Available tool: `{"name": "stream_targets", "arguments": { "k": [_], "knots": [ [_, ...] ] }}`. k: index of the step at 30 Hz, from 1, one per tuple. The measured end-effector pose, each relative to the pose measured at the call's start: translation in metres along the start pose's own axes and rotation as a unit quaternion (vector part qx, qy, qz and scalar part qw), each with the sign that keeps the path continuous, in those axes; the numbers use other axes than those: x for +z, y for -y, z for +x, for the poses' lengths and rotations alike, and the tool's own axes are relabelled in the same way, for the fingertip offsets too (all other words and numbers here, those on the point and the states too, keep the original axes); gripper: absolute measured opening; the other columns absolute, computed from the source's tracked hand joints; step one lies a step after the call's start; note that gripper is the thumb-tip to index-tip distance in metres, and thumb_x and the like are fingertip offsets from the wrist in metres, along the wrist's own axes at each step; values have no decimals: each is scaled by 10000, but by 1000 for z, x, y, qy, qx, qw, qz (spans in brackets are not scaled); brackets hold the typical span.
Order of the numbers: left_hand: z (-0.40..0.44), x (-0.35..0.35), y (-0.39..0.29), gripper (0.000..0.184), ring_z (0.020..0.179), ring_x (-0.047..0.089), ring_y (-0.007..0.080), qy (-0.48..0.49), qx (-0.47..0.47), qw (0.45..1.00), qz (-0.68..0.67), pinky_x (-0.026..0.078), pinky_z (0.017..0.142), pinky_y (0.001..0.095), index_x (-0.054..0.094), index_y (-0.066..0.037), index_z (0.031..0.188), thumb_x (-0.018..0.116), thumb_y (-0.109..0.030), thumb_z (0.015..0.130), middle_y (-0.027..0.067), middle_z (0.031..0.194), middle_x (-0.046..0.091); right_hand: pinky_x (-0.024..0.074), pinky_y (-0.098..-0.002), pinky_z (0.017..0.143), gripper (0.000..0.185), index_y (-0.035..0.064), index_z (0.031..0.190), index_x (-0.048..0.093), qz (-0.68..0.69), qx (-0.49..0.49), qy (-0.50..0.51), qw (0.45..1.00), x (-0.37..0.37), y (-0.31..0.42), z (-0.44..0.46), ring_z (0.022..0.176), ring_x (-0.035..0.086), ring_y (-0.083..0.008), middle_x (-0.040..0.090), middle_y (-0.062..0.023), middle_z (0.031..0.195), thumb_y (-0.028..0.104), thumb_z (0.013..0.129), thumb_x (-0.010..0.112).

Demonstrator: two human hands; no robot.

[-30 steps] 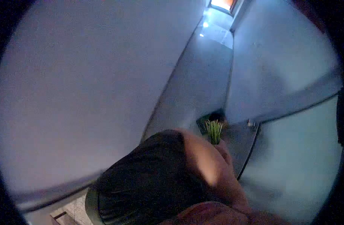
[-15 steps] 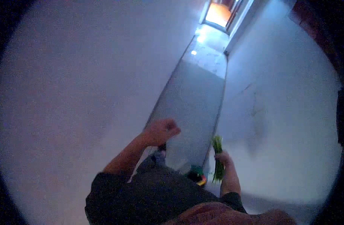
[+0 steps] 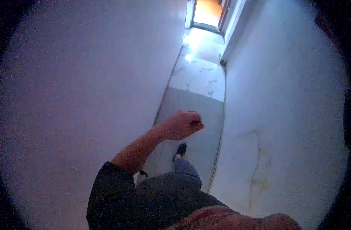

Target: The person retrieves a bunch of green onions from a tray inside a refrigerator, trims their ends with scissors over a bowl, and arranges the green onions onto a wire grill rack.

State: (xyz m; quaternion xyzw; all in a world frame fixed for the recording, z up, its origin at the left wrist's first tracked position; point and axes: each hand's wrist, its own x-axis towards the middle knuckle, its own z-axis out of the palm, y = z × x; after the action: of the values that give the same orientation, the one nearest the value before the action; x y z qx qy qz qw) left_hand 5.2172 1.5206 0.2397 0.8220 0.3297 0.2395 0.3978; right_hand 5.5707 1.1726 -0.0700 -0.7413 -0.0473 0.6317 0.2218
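My left hand [image 3: 183, 124] is raised in front of my body, above the grey floor [image 3: 194, 101]. Its fingers are curled into a loose fist, and nothing shows in it. My right hand is out of the picture, and so is the green bundle of long thin stalks it held earlier. Below the left hand, one dark shoe [image 3: 180, 149] and a blue-grey trouser leg [image 3: 186, 168] reach forward on the floor.
A narrow corridor runs ahead between a pale left wall [image 3: 87, 84] and a right wall [image 3: 267, 103] with brownish stains and cracks. Beyond the grey floor lie shiny marbled tiles [image 3: 198, 73]. At the far end stands a bright doorway [image 3: 208, 15] with orange light.
The doorway and tiles appear closer as I walk forward. My left hand has swung forward and right. My right hand with the green stalks has dropped out of view, and a shoe has come forward.
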Motion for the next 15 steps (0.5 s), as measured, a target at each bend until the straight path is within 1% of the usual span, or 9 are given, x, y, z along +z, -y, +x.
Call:
{"name": "stream_targets", "arguments": {
  "k": [5,6,7,8,9,10,11,13,15],
  "knots": [
    [119,-31,121,219,713,596,217,-31,-76,996,27,494,662,368,634,-21,952,635,-233,899,140,830,648,484,-414,623,231,29,892,679,-197,31,1,980,-9,207,162,729,604,-230,648,-101,834,216,762,722],
    [147,-35,143,263,748,621,256,-27,-155,987,-3,499,692,385,639,-3,932,620,-263,896,155,845,656,483,-420,619,233,29,890,682,-240,18,-1,971,-11,264,199,730,605,-232,648,-101,832,218,759,727],
    [157,-44,168,286,764,636,273,-52,-222,973,-30,503,708,391,643,7,924,618,-277,891,161,852,663,483,-426,615,235,30,887,685,-275,-24,2,961,-1,344,209,731,606,-234,647,-101,830,219,756,733],
    [167,-52,194,310,779,651,290,-82,-286,953,-59,508,724,397,647,17,917,615,-290,886,167,859,671,464,-404,581,233,34,824,666,-319,-87,13,944,7,432,221,648,581,-221,627,-91,753,229,719,739],
    [182,-60,221,312,776,657,284,-146,-296,943,-47,510,725,391,650,19,922,622,-289,879,166,857,677,462,-397,565,224,19,820,662,-329,-114,32,937,4,506,270,632,570,-198,612,-83,704,205,709,716],
    [196,-67,249,314,772,662,278,-210,-303,929,-36,513,726,384,653,20,927,628,-288,872,165,855,682,467,-392,563,221,12,807,656,-383,-177,-16,907,32,598,244,611,571,-195,613,-65,690,199,703,711],
    [212,-88,249,319,768,668,272,-278,-269,922,9,515,724,376,656,21,932,632,-290,866,166,850,687,469,-389,565,227,7,812,649,-396,-221,-31,891,43,667,264,609,573,-195,616,-59,693,196,701,707],
    [238,-84,336,315,768,675,262,-287,-327,896,87,516,721,372,664,14,919,626,-293,865,167,840,690,471,-380,567,245,-1,839,641,-412,-286,-18,865,68,772,303,612,575,-188,619,-52,696,191,700,702],
    [294,-103,375,313,766,674,269,-279,-353,889,85,516,720,375,662,16,908,628,-292,862,176,839,687,471,-369,568,272,-6,884,636,-416,-327,30,848,100,864,287,621,577,-173,619,-46,696,188,703,698]
  ]
}}
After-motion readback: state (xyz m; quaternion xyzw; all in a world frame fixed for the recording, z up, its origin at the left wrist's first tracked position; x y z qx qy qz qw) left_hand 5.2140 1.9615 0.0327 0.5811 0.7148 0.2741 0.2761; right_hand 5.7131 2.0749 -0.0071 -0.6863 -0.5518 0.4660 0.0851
